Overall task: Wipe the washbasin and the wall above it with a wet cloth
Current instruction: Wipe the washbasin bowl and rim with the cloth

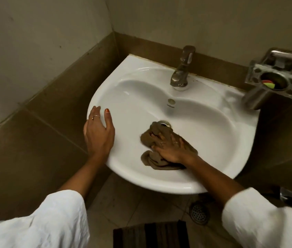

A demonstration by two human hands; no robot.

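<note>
A white washbasin (213, 126) is fixed in a wall corner, with a metal tap (182, 68) at its back. A brown wet cloth (152, 159) lies bunched in the bowl, partly over the drain (164, 123). My right hand (170, 149) presses flat on the cloth, fingers spread toward the drain. My left hand (98, 133) rests on the basin's left rim, fingers loosely bent over the edge. The wall above the basin (213, 20) is pale, with a brown tile band (141, 45) along its base.
A metal holder (274, 83) with a coloured item inside juts from the wall at the right, above the basin's corner. Below, the tiled floor has a round drain grate (199, 213) and a dark striped mat (152, 235).
</note>
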